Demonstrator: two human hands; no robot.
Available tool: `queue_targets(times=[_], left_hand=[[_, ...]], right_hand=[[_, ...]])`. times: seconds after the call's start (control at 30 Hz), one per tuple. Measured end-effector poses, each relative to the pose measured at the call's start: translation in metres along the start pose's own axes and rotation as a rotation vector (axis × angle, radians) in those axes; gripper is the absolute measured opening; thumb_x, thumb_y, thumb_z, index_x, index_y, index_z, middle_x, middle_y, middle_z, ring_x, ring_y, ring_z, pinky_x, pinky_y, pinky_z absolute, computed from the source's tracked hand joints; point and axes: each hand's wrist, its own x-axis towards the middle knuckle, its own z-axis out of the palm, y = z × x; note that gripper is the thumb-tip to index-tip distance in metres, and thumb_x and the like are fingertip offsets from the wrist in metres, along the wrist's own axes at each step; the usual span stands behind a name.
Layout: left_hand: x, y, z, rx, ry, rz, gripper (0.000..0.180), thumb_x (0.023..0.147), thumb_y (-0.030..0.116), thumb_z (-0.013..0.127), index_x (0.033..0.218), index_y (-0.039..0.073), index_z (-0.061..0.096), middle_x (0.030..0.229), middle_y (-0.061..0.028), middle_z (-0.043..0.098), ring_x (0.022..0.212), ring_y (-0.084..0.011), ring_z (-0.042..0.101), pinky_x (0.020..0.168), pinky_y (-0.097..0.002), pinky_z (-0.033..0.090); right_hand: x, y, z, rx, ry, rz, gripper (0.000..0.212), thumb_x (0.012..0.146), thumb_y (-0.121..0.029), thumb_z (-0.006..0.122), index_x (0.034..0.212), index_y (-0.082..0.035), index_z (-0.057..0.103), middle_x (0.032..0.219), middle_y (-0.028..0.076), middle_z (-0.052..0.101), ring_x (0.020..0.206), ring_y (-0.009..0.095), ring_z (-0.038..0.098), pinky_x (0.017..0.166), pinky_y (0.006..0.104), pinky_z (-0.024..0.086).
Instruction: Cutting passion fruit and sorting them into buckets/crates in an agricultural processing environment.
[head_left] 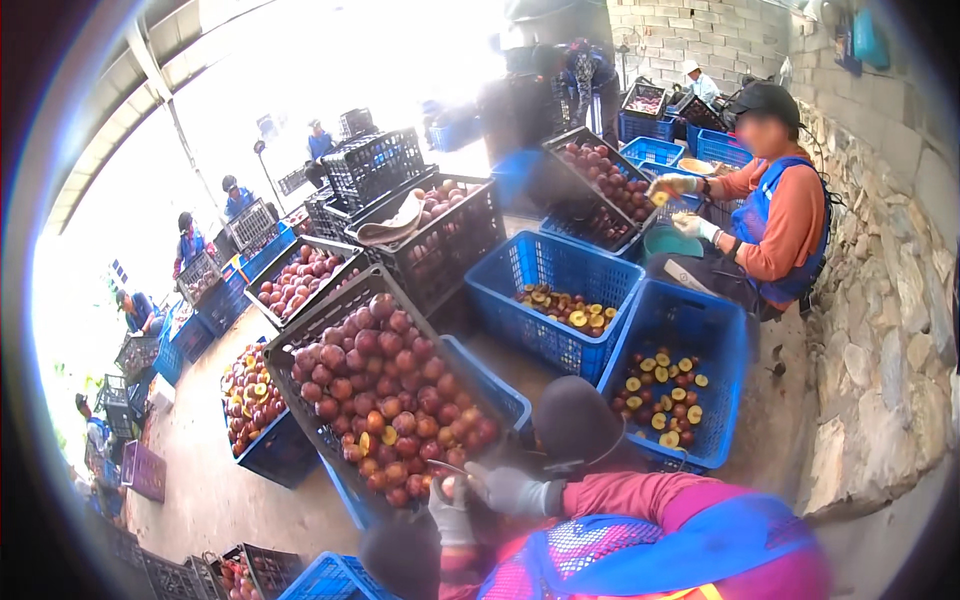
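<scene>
A: What does the left hand (453,521) have?
B: It has one plum (447,488). The fingers curl in around it. The hand wears a pale gray glove.

A: Where is that plum?
B: It is by the near edge of a big black crate (425,330), right next to the right hand (515,490).

A: And what does the right hand do?
B: It has a gray glove too. Its fingers bend tight around a small knife (446,466). The thin blade sticks out by the plum. I can't tell if it touches, and I can't see the handle.

A: What is in the crate?
B: Lots of round, dark red plums (380,365), with some yellow cut bits near the front. The crate tips down toward the hands.

A: What else is close?
B: A dark knee (578,418) is just to the right. Past it is a blue basket (672,318) with cut plums (662,400), yellow inside.

A: Is anyone else there?
B: Yes! A person in an orange top (785,215) sits by a stone wall (880,350). One gloved hand (672,186) has a yellow piece (659,198).
</scene>
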Motion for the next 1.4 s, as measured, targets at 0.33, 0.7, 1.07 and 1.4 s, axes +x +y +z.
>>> queue_targets(times=[0.33, 0.7, 1.07, 1.4], left_hand=[[0.009, 0.070, -0.050, -1.058, -0.057, -0.220, 0.044, 0.112, 0.051, 0.055, 0.129, 0.011, 0.065, 0.117, -0.0094, 0.075, 0.102, -0.0263, 0.074, 0.097, -0.0407, 0.060], [-0.034, 0.089, -0.033, 0.219, 0.174, 0.192, 0.029, 0.107, 0.031, 0.063, 0.125, 0.012, 0.075, 0.110, -0.0025, 0.082, 0.107, -0.0222, 0.076, 0.117, -0.0415, 0.045], [-0.016, 0.047, -0.015, 0.566, 0.041, 0.437, 0.033, 0.104, 0.023, 0.060, 0.133, 0.011, 0.068, 0.118, -0.0068, 0.076, 0.109, -0.0265, 0.071, 0.114, -0.0446, 0.046], [-0.019, 0.037, 0.018, -0.271, 0.075, 0.038, 0.039, 0.103, 0.034, 0.068, 0.130, 0.006, 0.064, 0.116, -0.0079, 0.070, 0.103, -0.0249, 0.068, 0.099, -0.0420, 0.050]], right_hand=[[-0.016, -0.063, -0.039, 0.241, 0.122, -0.307, 0.030, 0.112, -0.030, 0.059, 0.130, -0.006, 0.063, 0.097, 0.023, 0.075, 0.089, 0.044, 0.076, 0.076, 0.0492, 0.059], [-0.039, -0.075, -0.028, 0.121, 0.068, -0.427, 0.025, 0.111, -0.026, 0.062, 0.126, -0.007, 0.064, 0.085, 0.021, 0.071, 0.077, 0.044, 0.073, 0.066, 0.0488, 0.057], [-0.033, -0.007, 0.006, -0.263, 0.038, -0.275, 0.026, 0.110, -0.035, 0.057, 0.106, -0.011, 0.063, 0.075, 0.018, 0.071, 0.065, 0.043, 0.069, 0.060, 0.0560, 0.053], [-0.050, -0.041, -0.029, -0.195, -0.035, -0.159, 0.032, 0.109, -0.037, 0.056, 0.110, -0.005, 0.057, 0.067, 0.018, 0.068, 0.064, 0.043, 0.071, 0.057, 0.0574, 0.051]])
